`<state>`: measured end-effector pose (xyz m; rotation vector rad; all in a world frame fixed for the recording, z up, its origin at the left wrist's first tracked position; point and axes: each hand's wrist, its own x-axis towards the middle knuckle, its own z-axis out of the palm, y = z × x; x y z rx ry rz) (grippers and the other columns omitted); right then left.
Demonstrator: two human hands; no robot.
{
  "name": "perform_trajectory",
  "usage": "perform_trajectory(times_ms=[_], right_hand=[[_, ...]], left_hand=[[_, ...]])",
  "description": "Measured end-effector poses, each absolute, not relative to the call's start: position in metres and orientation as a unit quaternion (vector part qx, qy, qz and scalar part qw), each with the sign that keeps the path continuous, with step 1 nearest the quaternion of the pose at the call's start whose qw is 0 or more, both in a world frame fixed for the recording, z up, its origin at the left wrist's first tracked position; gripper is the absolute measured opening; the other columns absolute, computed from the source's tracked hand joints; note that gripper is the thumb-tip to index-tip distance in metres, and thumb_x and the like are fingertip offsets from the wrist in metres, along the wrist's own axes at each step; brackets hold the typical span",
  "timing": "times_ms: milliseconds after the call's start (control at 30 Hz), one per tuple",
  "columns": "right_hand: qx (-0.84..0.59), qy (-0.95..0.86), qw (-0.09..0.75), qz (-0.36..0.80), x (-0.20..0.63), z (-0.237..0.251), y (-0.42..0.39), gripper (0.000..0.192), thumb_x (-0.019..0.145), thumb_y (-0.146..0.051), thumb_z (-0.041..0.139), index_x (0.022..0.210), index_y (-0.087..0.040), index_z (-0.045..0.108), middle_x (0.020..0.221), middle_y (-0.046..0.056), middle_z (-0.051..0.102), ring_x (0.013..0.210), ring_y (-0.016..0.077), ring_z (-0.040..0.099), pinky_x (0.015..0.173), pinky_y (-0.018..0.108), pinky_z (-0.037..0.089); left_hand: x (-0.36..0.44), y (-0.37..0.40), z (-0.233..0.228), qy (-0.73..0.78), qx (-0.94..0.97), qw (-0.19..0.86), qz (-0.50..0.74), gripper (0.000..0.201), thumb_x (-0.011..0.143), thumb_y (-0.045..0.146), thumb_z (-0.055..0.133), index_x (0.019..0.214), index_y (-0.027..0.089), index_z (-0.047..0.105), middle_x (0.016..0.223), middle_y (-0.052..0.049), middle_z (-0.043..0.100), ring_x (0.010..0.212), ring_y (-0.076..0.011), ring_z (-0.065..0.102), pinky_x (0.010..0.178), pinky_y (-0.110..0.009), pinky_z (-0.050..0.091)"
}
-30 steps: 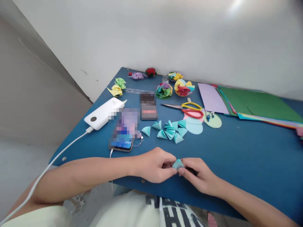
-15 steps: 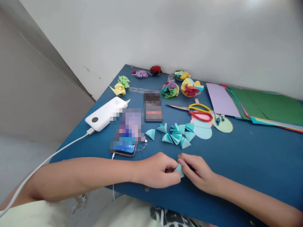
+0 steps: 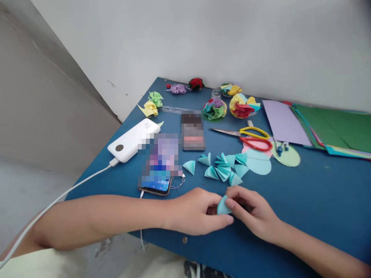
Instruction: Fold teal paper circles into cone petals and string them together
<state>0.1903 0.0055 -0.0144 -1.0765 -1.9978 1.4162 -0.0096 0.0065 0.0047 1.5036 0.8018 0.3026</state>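
Observation:
A small folded piece of turquoise paper (image 3: 223, 206) sits between my two hands above the table's near edge. My right hand (image 3: 256, 212) pinches its right side between thumb and fingers. Around its left side curls my left hand (image 3: 197, 211), the thumb below the paper and the fingers partly hidden behind it. Just beyond my hands lie several turquoise paper wedges (image 3: 212, 172), folded like quarter circles. Flat light-blue paper circles (image 3: 259, 162) lie to their right, beside a pale green circle (image 3: 290, 155).
Scissors (image 3: 255, 137) with yellow and red handles rest on the circles. Coloured sheets (image 3: 336, 127) are stacked at right. Paper flowers (image 3: 215, 109) line the back near the wall. A white power bank (image 3: 135, 141), a cabled phone (image 3: 158, 185) and another phone (image 3: 193, 133) lie left.
My left thumb has straightened and moved down off the folded paper, showing more of it. The right hand's pinch has shifted slightly on the paper. The whole view has shifted a little.

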Motion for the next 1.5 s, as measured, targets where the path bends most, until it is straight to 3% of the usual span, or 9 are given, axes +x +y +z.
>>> perform_trajectory(times_ms=[100,233,500,767,833,933,1133,1300,1500], right_hand=[[-0.378,-0.711,0.221,0.55,0.19,-0.014,0.005,0.017,0.091,-0.032,0.041,0.087,-0.019,0.05,0.068,0.0,0.054,0.058,0.0099,0.048,0.053,0.021,0.038],[-0.38,-0.706,0.217,0.556,0.192,-0.013,0.005,0.021,0.09,-0.035,0.043,0.078,-0.018,0.049,0.068,0.0,0.051,0.059,0.0098,0.046,0.054,0.021,0.036],[-0.369,-0.752,0.192,0.511,0.194,-0.007,0.01,0.031,0.086,-0.037,0.048,0.062,-0.017,0.045,0.052,-0.006,0.034,0.049,0.0067,0.03,0.047,0.02,0.026],[-0.378,-0.87,0.236,0.211,0.207,-0.016,0.02,0.012,0.087,-0.026,0.047,0.087,-0.018,0.056,0.058,-0.001,0.055,0.049,0.0092,0.047,0.052,0.022,0.034],[-0.345,-0.904,0.23,0.105,0.211,-0.018,0.023,0.01,0.085,-0.024,0.05,0.083,-0.017,0.057,0.061,0.001,0.058,0.053,0.0114,0.05,0.054,0.025,0.035],[-0.307,-0.928,0.212,0.018,0.212,-0.02,0.024,0.01,0.084,-0.023,0.051,0.079,-0.018,0.058,0.061,0.003,0.059,0.053,0.0127,0.05,0.055,0.027,0.035],[-0.365,-0.902,0.227,-0.032,0.232,-0.019,0.035,0.014,0.08,-0.028,0.059,0.091,-0.02,0.057,0.077,0.006,0.064,0.072,0.0184,0.057,0.068,0.032,0.041],[-0.526,-0.826,0.186,-0.08,0.273,-0.027,0.047,0.04,0.08,-0.041,0.058,0.112,-0.019,0.054,0.102,0.009,0.063,0.099,0.0261,0.054,0.083,0.039,0.04],[-0.503,-0.846,0.157,-0.081,0.288,-0.035,0.022,0.038,0.084,-0.033,0.054,0.121,-0.024,0.049,0.11,0.004,0.063,0.115,0.0266,0.047,0.091,0.042,0.035]], left_hand=[[-0.008,0.006,0.004,0.367,0.635,0.668,0.126,0.022,0.085,0.031,0.045,0.074,0.015,0.056,0.057,0.003,0.054,0.053,-0.0075,0.05,0.052,-0.016,0.039],[-0.008,0.006,0.006,0.387,0.623,0.663,0.152,0.026,0.085,0.033,0.046,0.073,0.013,0.057,0.059,0.0,0.057,0.054,-0.0079,0.05,0.051,-0.016,0.038],[-0.011,0.006,0.008,0.396,0.678,0.587,0.198,0.031,0.088,0.033,0.043,0.066,0.013,0.051,0.055,0.005,0.04,0.053,-0.0065,0.037,0.049,-0.019,0.029],[-0.012,0.018,0.011,0.481,0.617,0.583,0.222,0.035,0.091,0.047,0.032,0.077,0.017,0.043,0.055,0.007,0.033,0.048,-0.0071,0.031,0.045,-0.019,0.025],[-0.014,0.02,0.011,0.495,0.652,0.537,0.2,0.036,0.092,0.047,0.03,0.074,0.018,0.042,0.053,0.007,0.033,0.047,-0.0075,0.032,0.045,-0.02,0.025],[-0.016,0.016,0.008,0.458,0.787,0.361,0.201,0.036,0.094,0.035,0.03,0.065,0.016,0.04,0.054,0.004,0.043,0.051,-0.0083,0.041,0.051,-0.022,0.029],[-0.011,-0.006,-0.007,0.17,0.95,0.034,0.259,0.032,0.083,0.025,0.046,0.052,0.018,0.043,0.043,0.001,0.041,0.04,-0.0113,0.036,0.039,-0.029,0.019],[-0.012,-0.003,-0.008,0.148,0.951,0.012,0.272,0.032,0.081,0.025,0.05,0.051,0.018,0.043,0.043,0.002,0.04,0.039,-0.0105,0.035,0.037,-0.027,0.019],[-0.013,0.009,-0.005,0.16,0.958,0.04,0.237,0.032,0.083,0.024,0.048,0.052,0.017,0.044,0.042,0.002,0.043,0.04,-0.0105,0.038,0.038,-0.025,0.021]])
